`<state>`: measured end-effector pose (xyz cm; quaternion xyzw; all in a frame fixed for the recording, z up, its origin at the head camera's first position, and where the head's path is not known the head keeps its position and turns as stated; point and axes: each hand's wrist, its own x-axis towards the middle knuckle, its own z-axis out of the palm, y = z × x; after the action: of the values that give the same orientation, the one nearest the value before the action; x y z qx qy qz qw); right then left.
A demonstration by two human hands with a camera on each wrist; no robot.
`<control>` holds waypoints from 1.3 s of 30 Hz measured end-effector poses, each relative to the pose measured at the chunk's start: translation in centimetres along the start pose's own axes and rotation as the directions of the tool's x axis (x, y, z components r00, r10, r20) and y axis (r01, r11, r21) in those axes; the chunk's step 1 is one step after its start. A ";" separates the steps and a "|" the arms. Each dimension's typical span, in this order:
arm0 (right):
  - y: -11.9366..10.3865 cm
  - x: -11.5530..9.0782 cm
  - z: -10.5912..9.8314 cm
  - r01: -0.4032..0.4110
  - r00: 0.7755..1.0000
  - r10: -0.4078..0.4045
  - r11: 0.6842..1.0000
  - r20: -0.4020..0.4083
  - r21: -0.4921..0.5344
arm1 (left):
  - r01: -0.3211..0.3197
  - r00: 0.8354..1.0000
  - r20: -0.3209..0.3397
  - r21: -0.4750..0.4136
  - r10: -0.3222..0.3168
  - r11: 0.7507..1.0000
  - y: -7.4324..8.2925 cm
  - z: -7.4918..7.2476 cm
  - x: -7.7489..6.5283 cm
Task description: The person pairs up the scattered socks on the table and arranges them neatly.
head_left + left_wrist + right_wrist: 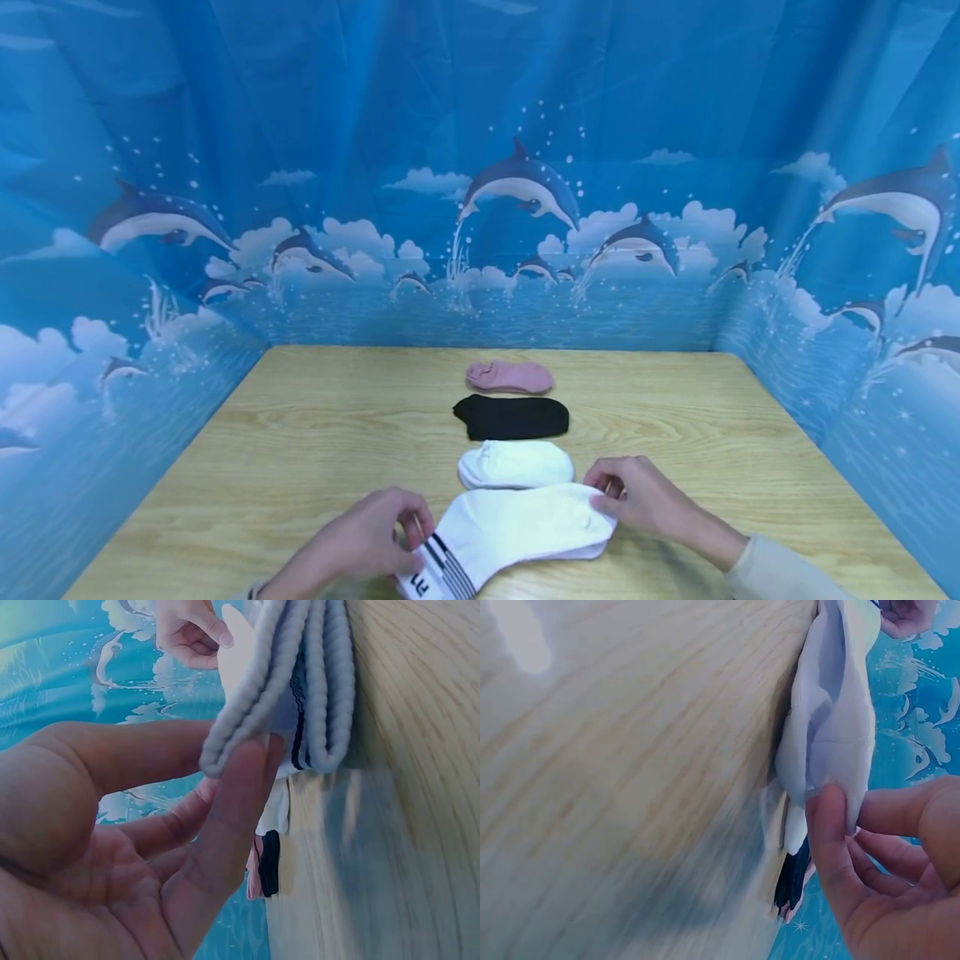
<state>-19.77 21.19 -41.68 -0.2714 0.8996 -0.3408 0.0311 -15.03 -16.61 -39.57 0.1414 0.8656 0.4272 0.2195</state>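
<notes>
A pair of white crew socks (pixel 525 523) with dark stripes at the cuff lies near the front of the table, one sock over the other. My left hand (pixel 378 533) pinches the upper sock's ribbed cuff (pixel 251 697) between thumb and finger. At the toe end, my right hand (pixel 641 498) pinches the upper sock's toe (pixel 847 772), and the lower sock shows beneath it. Just beyond lies a pair of short white socks (pixel 517 464), partly overlapped by the crew socks in the head view.
Farther back lie a pair of black socks (pixel 517 417) and a pair of pink socks (pixel 512 377), lined up in a column. The wooden table (pixel 315 433) is bordered at the back and sides by a blue dolphin-print curtain (pixel 360 167).
</notes>
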 end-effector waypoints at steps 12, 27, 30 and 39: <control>0.3 -0.1 0.4 -0.008 1.000 0.008 1.000 -0.002 -0.019 | 0.002 1.000 -0.029 0.101 0.001 0.995 -0.5 0.4 0.3; -2.0 -0.1 1.0 0.249 0.940 -0.306 0.917 -0.151 -0.312 | 0.004 0.996 -0.089 0.266 0.021 0.964 1.7 1.2 0.8; -2.1 0.0 1.2 0.319 0.936 -0.346 0.912 -0.066 -0.258 | 0.021 0.996 -0.087 0.280 0.004 0.960 1.8 1.6 1.1; -1.3 -0.1 1.4 0.294 0.955 -0.294 0.932 0.032 -0.213 | 0.076 0.997 -0.056 0.305 -0.062 0.949 1.5 2.4 1.9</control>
<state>-18.77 19.63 -41.94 -0.4044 0.8805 -0.2421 -0.0502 -15.34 -13.26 -40.10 0.1336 0.9307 0.2825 0.1901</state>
